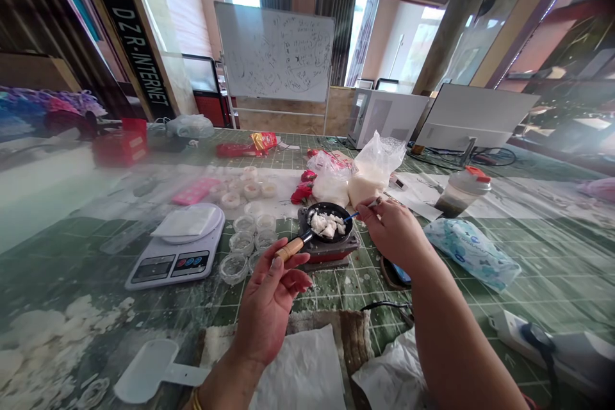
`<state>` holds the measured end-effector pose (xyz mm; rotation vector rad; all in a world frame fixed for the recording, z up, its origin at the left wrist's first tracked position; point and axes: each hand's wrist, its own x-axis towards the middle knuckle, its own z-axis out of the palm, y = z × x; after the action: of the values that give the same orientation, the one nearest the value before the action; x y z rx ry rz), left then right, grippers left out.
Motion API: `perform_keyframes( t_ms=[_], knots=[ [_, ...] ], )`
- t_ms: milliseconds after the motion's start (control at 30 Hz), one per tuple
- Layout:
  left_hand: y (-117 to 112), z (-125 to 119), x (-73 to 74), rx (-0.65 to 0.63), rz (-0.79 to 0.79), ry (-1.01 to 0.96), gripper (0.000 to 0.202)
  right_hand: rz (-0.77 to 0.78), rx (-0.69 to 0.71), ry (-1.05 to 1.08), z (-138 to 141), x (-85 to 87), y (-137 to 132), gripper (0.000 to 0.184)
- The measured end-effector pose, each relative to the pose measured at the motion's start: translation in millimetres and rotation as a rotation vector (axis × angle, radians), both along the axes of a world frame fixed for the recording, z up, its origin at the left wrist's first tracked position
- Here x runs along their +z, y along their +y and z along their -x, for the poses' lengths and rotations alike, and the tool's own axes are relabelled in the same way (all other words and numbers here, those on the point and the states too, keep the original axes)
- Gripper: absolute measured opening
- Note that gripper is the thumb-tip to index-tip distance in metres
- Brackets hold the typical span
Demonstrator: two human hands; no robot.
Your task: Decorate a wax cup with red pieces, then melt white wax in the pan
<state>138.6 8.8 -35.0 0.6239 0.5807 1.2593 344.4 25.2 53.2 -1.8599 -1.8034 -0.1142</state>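
My left hand [273,298] grips the wooden handle [289,248] of a small black pan [330,221]. White chunks [327,224] lie in the pan, which sits on a small red heater [331,250]. My right hand [396,230] pinches a thin blue-tipped stick [358,212] whose tip reaches the pan's right rim.
A white kitchen scale [177,246] stands at left, with several small clear cups [243,243] beside it. Plastic bags of white material [358,176] sit behind the pan. A shaker bottle [461,191], a tissue pack [473,251], a power strip [552,343] and a white scoop [154,368] lie around.
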Motion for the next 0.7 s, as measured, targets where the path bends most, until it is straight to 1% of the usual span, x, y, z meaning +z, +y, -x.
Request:
perform_keyframes(
  t_ms=[67, 200, 333, 467, 567, 633, 700],
  knots=[
    [0, 0, 0.0, 0.003, 0.000, 0.000, 0.032, 0.003, 0.025, 0.010, 0, 0.6, -2, 0.027],
    [1, -1, 0.1, 0.001, 0.001, 0.004, 0.031, -0.036, -0.036, 0.028, -1, 3.3, -7, 0.030],
    [2, -1, -0.1, -0.002, 0.004, 0.005, 0.031, -0.012, 0.046, 0.059, 0, 6.1, -10, 0.027],
    [2, -1, -0.2, 0.001, 0.012, 0.006, 0.031, -0.054, 0.075, 0.123, 4, 7.5, -12, 0.027],
    [1, -1, -0.1, -0.003, 0.005, 0.003, 0.030, -0.046, 0.137, 0.145, 6, 6.9, -13, 0.027],
    [1, -1, -0.1, -0.002, 0.008, 0.000, 0.030, -0.034, 0.139, 0.132, 7, 6.7, -13, 0.026],
    [1, -1, 0.0, 0.001, 0.012, 0.001, 0.029, -0.063, 0.109, 0.136, 9, 7.2, -14, 0.025]
  ],
)
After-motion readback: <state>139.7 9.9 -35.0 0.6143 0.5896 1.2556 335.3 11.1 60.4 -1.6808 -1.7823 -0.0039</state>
